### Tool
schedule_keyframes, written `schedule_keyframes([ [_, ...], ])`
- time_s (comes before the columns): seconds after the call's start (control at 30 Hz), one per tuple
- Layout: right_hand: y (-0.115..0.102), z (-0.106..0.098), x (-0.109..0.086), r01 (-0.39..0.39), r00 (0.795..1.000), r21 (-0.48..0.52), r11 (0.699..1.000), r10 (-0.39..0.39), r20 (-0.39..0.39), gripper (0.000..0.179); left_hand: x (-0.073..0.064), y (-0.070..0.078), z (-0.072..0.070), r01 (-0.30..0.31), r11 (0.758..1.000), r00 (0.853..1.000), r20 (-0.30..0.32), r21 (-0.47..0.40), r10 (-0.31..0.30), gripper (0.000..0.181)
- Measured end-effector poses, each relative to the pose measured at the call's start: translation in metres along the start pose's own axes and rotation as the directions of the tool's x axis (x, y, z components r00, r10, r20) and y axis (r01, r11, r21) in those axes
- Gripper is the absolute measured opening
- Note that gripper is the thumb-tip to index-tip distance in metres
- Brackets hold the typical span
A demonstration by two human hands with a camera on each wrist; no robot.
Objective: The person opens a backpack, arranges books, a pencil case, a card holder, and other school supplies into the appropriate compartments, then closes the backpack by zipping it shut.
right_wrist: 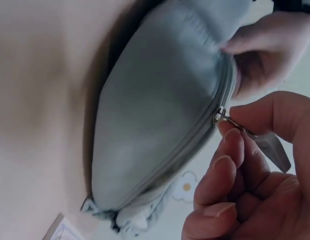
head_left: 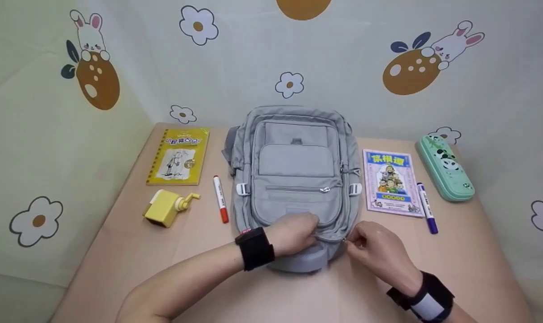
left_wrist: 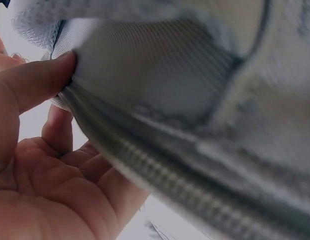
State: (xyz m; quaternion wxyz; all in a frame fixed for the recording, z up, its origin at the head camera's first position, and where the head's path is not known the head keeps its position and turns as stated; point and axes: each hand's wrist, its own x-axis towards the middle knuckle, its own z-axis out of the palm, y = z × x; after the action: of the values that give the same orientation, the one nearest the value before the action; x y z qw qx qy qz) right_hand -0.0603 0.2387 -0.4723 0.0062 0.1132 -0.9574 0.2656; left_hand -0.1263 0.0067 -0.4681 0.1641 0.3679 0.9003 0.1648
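A grey backpack (head_left: 298, 179) lies on the table with its front pockets facing up. My left hand (head_left: 294, 233) pinches the fabric edge beside the zipper (left_wrist: 165, 180) at the backpack's near end, thumb on one side and fingers on the other. At the near right corner, my right hand (head_left: 379, 249) pinches the metal zipper pull (right_wrist: 235, 124) between thumb and index finger. The grey tab (right_wrist: 272, 150) of the pull sticks out past those fingers. In the right wrist view the zipper line runs from the pull down along the backpack's side.
Left of the backpack are a yellow notebook (head_left: 177, 157), a yellow pencil sharpener with a crank (head_left: 164, 207) and a red marker (head_left: 221, 199). On its right are a comic-covered book (head_left: 390, 181), a blue marker (head_left: 427, 208) and a green panda pencil case (head_left: 446, 168). Patterned cloth (head_left: 244, 67) hangs behind.
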Motion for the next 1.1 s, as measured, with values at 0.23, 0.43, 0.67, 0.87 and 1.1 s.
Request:
schedule_keyframes([
  [0.23,-0.005,0.004,0.000,0.042,0.999,0.004,0.999,-0.041,-0.027,0.024,-0.010,-0.007,-0.004,-0.028,1.000,1.000,0.011,-0.008,0.028,0.021],
  [0.43,-0.005,0.002,0.001,0.003,1.000,-0.021,1.000,-0.002,0.022,0.020,-0.037,-0.025,-0.012,-0.033,0.999,0.999,0.014,0.000,0.033,0.020],
  [0.67,-0.004,0.000,-0.001,-0.004,0.999,-0.072,0.997,0.006,0.032,0.017,-0.070,-0.064,-0.014,-0.101,0.995,0.994,-0.042,0.011,0.102,0.014],
  [0.87,-0.007,-0.002,-0.001,-0.027,0.994,-0.118,0.993,0.039,0.099,0.013,-0.088,-0.088,-0.011,-0.066,0.996,0.995,-0.077,-0.061,0.061,0.010],
  [1.1,-0.015,-0.003,-0.001,-0.017,0.988,-0.154,0.988,0.041,0.151,0.015,-0.088,-0.088,-0.006,-0.068,0.990,0.991,-0.122,-0.121,0.053,0.008],
])
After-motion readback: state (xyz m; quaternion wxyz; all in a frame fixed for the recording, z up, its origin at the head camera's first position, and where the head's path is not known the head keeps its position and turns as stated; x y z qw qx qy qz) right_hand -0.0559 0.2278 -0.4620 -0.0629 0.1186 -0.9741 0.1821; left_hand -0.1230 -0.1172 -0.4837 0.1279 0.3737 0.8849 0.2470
